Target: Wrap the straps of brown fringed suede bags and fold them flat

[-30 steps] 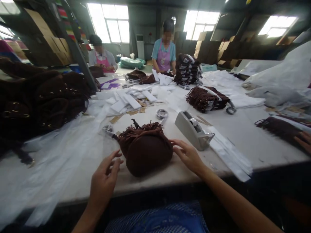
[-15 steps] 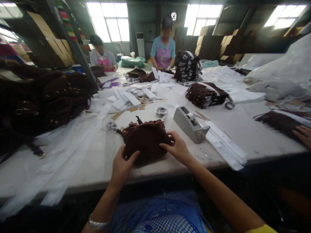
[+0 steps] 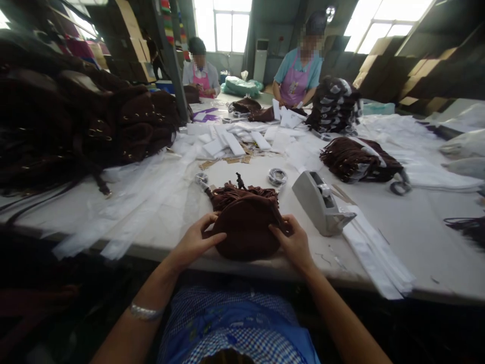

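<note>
A dark brown fringed bag (image 3: 248, 230) lies at the table's near edge, its smooth rounded base turned toward me and the fringe at its far side. My left hand (image 3: 199, 237) grips the left side, thumb on the base and fingers behind. On the right side my right hand (image 3: 297, 240) holds it the same way. A wrapped strap end (image 3: 202, 179) sticks out at the bag's far left. Just beyond is a plastic-wrapped ring (image 3: 278, 177). A grey tape dispenser (image 3: 322, 205) stands right of my right hand.
Flat white strips (image 3: 379, 250) lie right of the dispenser. Brown bags (image 3: 125, 116) are heaped at left beside clear plastic sleeves (image 3: 144, 202). White cards (image 3: 231, 141) are scattered mid-table. Another fringed bag (image 3: 364, 159) lies at right. Two people work across the table (image 3: 424, 217).
My view has swung right to left, so the table's things sit further right. Both hands keep hold of the bag, whose base now faces me more squarely. The neighbour's hand at right has left view.
</note>
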{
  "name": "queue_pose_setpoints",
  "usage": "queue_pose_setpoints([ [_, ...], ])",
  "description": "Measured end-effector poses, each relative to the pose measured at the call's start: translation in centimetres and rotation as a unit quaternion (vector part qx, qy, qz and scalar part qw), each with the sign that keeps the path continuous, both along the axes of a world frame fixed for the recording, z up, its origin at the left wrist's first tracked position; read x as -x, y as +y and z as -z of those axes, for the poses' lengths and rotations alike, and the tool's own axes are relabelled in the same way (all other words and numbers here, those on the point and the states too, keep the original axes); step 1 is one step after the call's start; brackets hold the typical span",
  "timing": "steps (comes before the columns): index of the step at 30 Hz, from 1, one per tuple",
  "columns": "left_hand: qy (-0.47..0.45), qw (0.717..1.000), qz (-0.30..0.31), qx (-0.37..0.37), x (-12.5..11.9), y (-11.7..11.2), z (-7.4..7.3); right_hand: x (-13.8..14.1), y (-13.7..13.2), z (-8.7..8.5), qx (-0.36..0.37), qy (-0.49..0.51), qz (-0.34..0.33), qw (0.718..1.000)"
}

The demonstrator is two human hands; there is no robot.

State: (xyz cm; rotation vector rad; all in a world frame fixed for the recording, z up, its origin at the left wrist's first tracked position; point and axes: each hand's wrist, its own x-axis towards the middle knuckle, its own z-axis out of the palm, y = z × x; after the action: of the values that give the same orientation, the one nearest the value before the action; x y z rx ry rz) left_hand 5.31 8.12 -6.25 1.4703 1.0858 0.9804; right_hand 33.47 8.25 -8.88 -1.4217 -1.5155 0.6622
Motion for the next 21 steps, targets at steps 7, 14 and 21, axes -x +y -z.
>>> queue_pose_setpoints([
  [7, -0.047, 0.997, 0.041, 0.036, 0.1, 0.4, 1.6, -0.3, 0.3, 0.1, -0.003, -0.036, -0.049, 0.998],
  [14, -0.024, 0.990, 0.103, 0.094, 0.2, 1.1, 1.7, -0.3, -0.1, 0.0, -0.036, -0.103, 0.020, 0.994],
  [21, 0.153, 0.988, -0.018, 0.000, 2.2, 0.6, 1.6, -1.3, -0.5, 0.0, -0.037, -0.151, -0.024, 0.987],
])
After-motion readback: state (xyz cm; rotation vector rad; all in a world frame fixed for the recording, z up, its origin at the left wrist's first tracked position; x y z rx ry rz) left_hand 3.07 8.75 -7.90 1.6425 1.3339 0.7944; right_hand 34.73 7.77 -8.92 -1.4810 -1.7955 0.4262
